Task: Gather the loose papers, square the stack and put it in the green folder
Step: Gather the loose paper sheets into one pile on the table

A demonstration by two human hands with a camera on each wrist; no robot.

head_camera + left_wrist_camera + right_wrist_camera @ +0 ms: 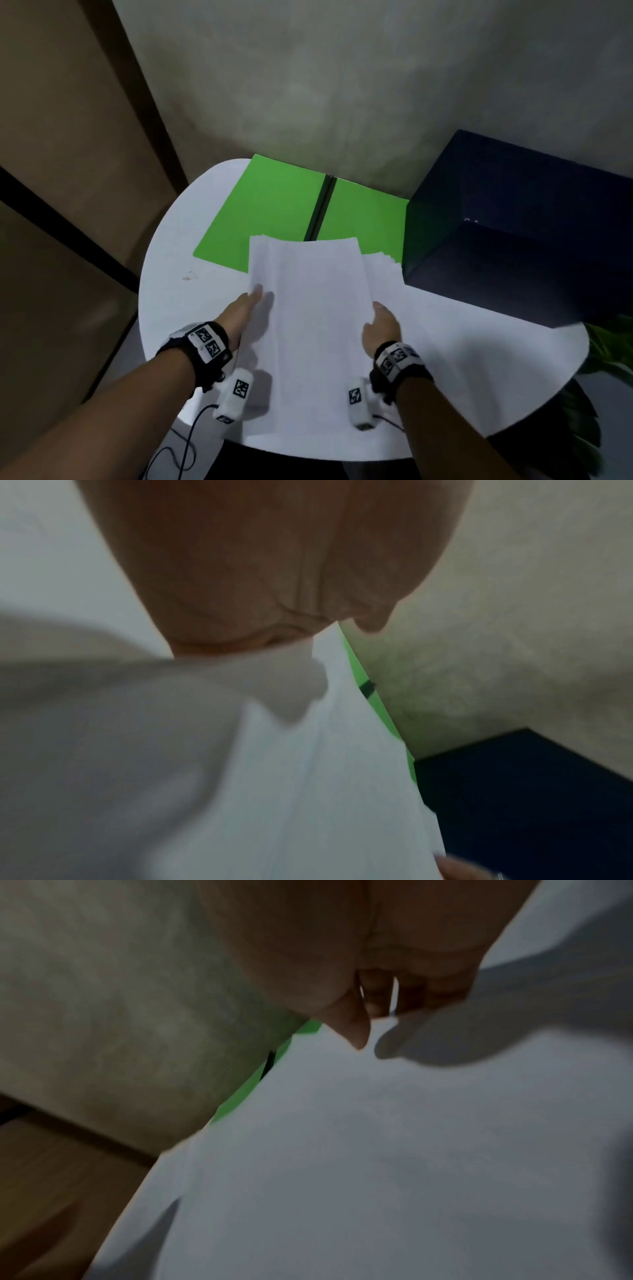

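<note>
A stack of white papers [308,325] is lifted slightly off the round white table [178,291], with its far end over the open green folder [274,209]. My left hand [251,298] grips the stack's left edge, thumb on top. My right hand [380,315] grips the right edge. In the left wrist view the left hand [274,574] meets the stack [342,777] beside a strip of folder [377,704]. In the right wrist view the right hand [359,1015] pinches the stack [377,1150], thumb above and fingers below. More loose sheets [383,274] lie fanned on the table under the stack's right side.
A large dark blue box [513,222] stands on the table's right side, against the folder's right flap. Green plant leaves [609,342] show past the table's right rim. Thin cables [185,442] hang off the near edge. A grey wall rises just behind the folder.
</note>
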